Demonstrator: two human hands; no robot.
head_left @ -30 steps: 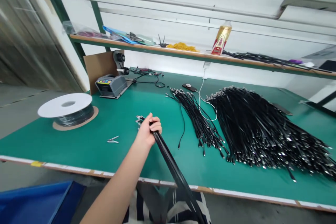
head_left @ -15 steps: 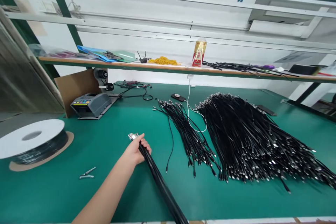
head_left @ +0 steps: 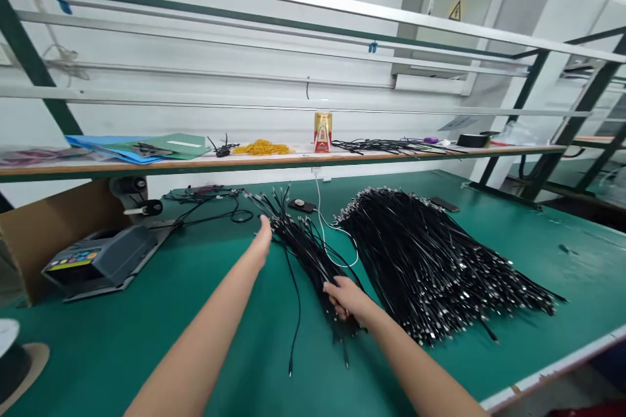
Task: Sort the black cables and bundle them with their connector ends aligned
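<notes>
My left hand [head_left: 263, 240] is at the connector ends of the smaller pile of black cables [head_left: 306, 241], thumb stretched upward; its other fingers are mostly hidden. Beside it the cable tips fan out loosely. My right hand [head_left: 348, 298] is curled round cables near the lower end of that pile. A single loose cable [head_left: 295, 313] runs down the left side of the pile. To the right, a much larger pile of black cables [head_left: 415, 254] with silvery connectors lies spread out.
A white cord [head_left: 320, 208] passes between the piles, by a small black device [head_left: 302, 206]. A grey machine [head_left: 105, 257] stands left on the green table [head_left: 195, 319]. Across the back, a shelf [head_left: 274, 161] holds a gold-red can [head_left: 323, 132] and yellow bands [head_left: 264, 147]. A spool [head_left: 14, 361] sits lower left.
The bundle that was in my left hand now lies on the smaller pile, its tips fanned out. My right hand has come into view at the lower end. The view has swung right.
</notes>
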